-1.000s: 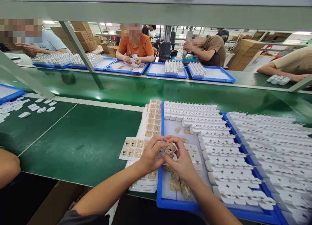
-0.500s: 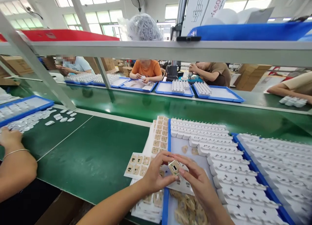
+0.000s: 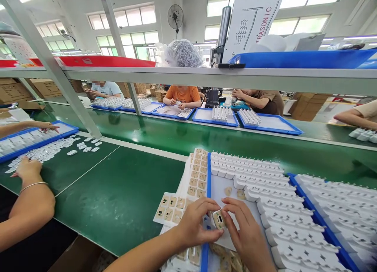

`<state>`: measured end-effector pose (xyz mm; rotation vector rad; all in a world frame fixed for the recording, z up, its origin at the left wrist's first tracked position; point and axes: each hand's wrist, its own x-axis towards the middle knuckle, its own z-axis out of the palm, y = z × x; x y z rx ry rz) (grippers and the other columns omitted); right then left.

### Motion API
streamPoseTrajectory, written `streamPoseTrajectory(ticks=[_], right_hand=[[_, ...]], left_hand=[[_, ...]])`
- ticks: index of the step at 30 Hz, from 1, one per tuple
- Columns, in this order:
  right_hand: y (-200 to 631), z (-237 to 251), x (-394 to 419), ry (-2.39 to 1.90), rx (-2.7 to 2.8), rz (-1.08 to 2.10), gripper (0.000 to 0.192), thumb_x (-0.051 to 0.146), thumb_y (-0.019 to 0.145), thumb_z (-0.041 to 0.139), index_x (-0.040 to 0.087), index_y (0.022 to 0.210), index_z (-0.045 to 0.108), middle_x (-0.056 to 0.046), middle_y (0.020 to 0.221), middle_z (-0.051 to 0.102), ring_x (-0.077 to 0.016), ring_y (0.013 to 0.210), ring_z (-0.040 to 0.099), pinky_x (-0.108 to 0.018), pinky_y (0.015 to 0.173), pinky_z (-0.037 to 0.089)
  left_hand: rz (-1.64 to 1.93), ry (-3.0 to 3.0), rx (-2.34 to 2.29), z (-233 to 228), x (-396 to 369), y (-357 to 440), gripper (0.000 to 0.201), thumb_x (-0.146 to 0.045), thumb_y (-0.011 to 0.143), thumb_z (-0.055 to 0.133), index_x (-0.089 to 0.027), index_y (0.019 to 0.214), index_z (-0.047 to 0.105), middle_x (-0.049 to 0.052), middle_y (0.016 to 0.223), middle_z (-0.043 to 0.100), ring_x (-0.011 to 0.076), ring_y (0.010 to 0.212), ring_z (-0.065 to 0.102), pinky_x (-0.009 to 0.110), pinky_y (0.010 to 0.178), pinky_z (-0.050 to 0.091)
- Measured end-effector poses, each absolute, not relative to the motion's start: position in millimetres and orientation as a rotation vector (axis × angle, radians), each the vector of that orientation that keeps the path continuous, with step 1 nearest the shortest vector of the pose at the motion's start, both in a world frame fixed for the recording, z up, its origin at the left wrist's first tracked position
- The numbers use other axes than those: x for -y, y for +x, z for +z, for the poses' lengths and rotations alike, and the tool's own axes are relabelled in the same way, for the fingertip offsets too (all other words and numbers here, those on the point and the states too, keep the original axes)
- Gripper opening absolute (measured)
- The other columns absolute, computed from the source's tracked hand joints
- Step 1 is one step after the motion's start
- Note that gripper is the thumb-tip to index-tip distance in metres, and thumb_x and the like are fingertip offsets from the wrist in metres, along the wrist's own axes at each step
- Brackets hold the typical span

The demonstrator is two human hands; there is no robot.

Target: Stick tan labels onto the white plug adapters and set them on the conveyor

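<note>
Between both hands is a small white plastic housing (image 3: 218,219) with a tan, paper-like face and a dark rectangular slot in it. My left hand (image 3: 198,223) grips it from the left, the thumb below and the fingers curled over the top. On the other side my right hand (image 3: 244,232) pinches its edge with thumb and fingertips. Under the hands lies a blue-rimmed tray (image 3: 209,177) with rows of white housings (image 3: 282,209). Left of the tray, sheets of tan stickers (image 3: 169,207) are stacked. Peeled tan pieces (image 3: 226,260) lie in the tray, partly hidden by my right hand.
At right is a second tray of white parts (image 3: 338,201). On the left, a co-worker's arm (image 3: 32,189) reaches to a pile of flat white pieces (image 3: 50,150). A shelf beam (image 3: 188,76) crosses above the green bench (image 3: 97,201). Co-workers sit opposite.
My head has tipped up a little, so the scene sits lower in view. Both hands still hold the housing, its slotted face slightly turned. A co-worker's other hand now shows over the left tray.
</note>
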<state>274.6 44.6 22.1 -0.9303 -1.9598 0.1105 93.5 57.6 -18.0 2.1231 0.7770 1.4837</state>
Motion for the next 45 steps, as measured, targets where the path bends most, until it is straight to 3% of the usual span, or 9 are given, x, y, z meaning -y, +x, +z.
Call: streamPoseTrajectory(ticks=[4,7,12,17,23,35,45], right_hand=[[272.7,24.5,-41.3,-0.813,2.008,0.093,0.012,0.016,0.095,0.052,0.022,0.095,0.062,-0.007,0.093,0.069,-0.0203,0.09,0.067,-0.031,0.08,0.055],[275.9,22.2,-42.3,-0.917,1.924,0.222,0.009,0.021,0.094,0.056,0.024,0.095,0.064,-0.005,0.091,0.07,-0.0201,0.088,0.067,-0.031,0.079,0.056],[276.4,14.7,-45.1,-1.154,1.675,0.769,0.019,0.039,0.092,0.062,0.025,0.103,0.068,-0.007,0.101,0.07,-0.0209,0.089,0.069,-0.028,0.07,0.059],[271.4,10.9,-44.5,-1.103,1.508,1.071,0.023,0.045,0.086,0.068,0.023,0.09,0.073,-0.008,0.1,0.07,-0.0245,0.1,0.067,-0.029,0.075,0.059],[271.0,14.4,-45.2,-1.09,1.345,1.142,0.024,0.047,0.074,0.079,0.023,0.079,0.077,-0.007,0.096,0.073,-0.0248,0.097,0.068,-0.035,0.084,0.057],[267.0,19.8,-40.6,-1.058,1.347,1.183,0.009,0.035,0.083,0.072,0.026,0.085,0.075,-0.004,0.097,0.071,-0.0203,0.097,0.067,-0.031,0.078,0.057],[270.0,20.5,-43.2,-1.052,1.33,1.245,0.016,0.041,0.082,0.074,0.025,0.084,0.077,-0.006,0.101,0.072,-0.0212,0.097,0.068,-0.033,0.079,0.058]], left_hand=[[1.285,1.895,-1.054,-17.2,-61.9,90.8,0.035,-0.023,0.072,0.073,-0.018,0.106,0.064,0.008,0.099,0.072,0.0196,0.085,0.07,0.027,0.067,0.058],[1.314,1.878,-1.056,-11.7,-62.6,87.8,0.037,-0.02,0.071,0.074,-0.019,0.106,0.063,0.008,0.103,0.071,0.0213,0.094,0.069,0.031,0.077,0.058],[1.493,2.207,-0.817,-10.0,-56.7,90.4,0.045,-0.022,0.076,0.074,-0.021,0.118,0.058,0.01,0.111,0.067,0.0231,0.1,0.066,0.036,0.088,0.056],[1.553,2.302,-0.768,-15.4,-56.0,93.7,0.041,-0.025,0.082,0.073,-0.021,0.119,0.056,0.011,0.11,0.065,0.0226,0.1,0.064,0.037,0.086,0.056],[1.534,2.272,-0.713,-14.5,-54.9,90.2,0.04,-0.031,0.086,0.071,-0.022,0.121,0.054,0.011,0.11,0.062,0.023,0.103,0.062,0.04,0.089,0.055],[1.431,2.257,-0.731,-11.1,-54.8,87.6,0.041,-0.023,0.086,0.072,-0.022,0.123,0.054,0.011,0.113,0.061,0.0234,0.108,0.062,0.044,0.093,0.055],[1.484,2.232,-0.708,-14.1,-57.5,88.1,0.042,-0.026,0.084,0.074,-0.022,0.121,0.055,0.01,0.112,0.064,0.0233,0.108,0.063,0.045,0.095,0.054]])
